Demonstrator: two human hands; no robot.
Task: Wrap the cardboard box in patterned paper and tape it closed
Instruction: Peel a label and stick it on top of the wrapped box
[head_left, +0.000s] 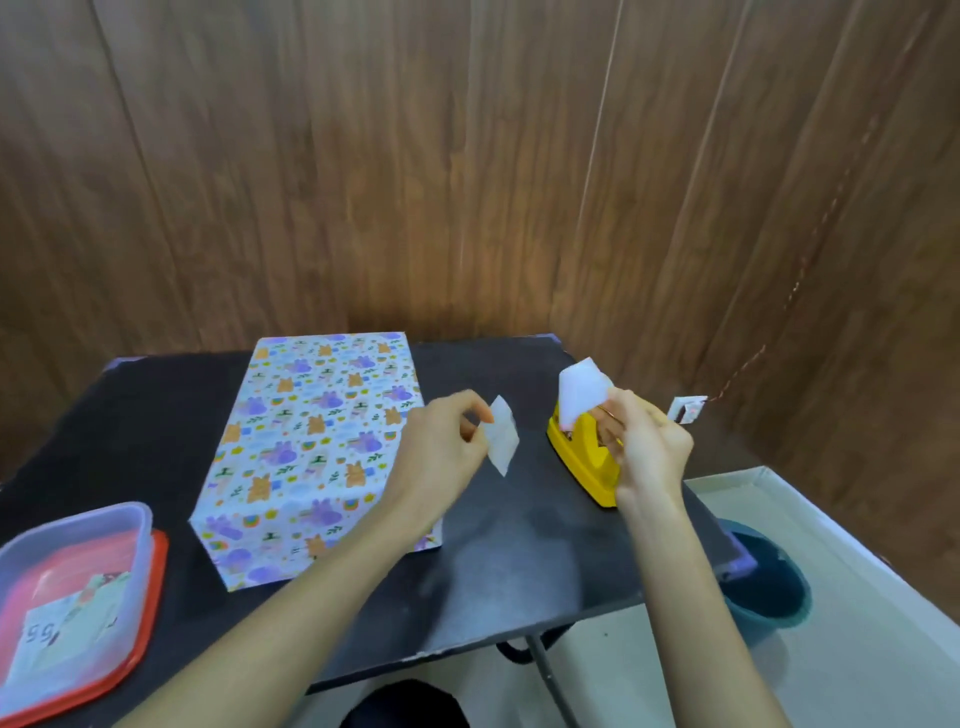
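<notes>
The box (311, 447), covered in white paper with purple and orange animal prints, lies flat on the black table (509, 551) left of centre. My left hand (441, 447) hovers over its right edge and pinches a short strip of clear tape (503, 435). My right hand (644, 441) grips the yellow tape dispenser (576, 452) standing to the right of the box. A loose end of tape (582, 387) sticks up from the dispenser above that hand's fingers.
A clear plastic tub on a red lid (78, 587) with paper scraps sits at the table's front left corner. A teal bucket (769, 577) stands on the floor to the right, beside a white ledge (831, 525). Wood panelling rises right behind the table.
</notes>
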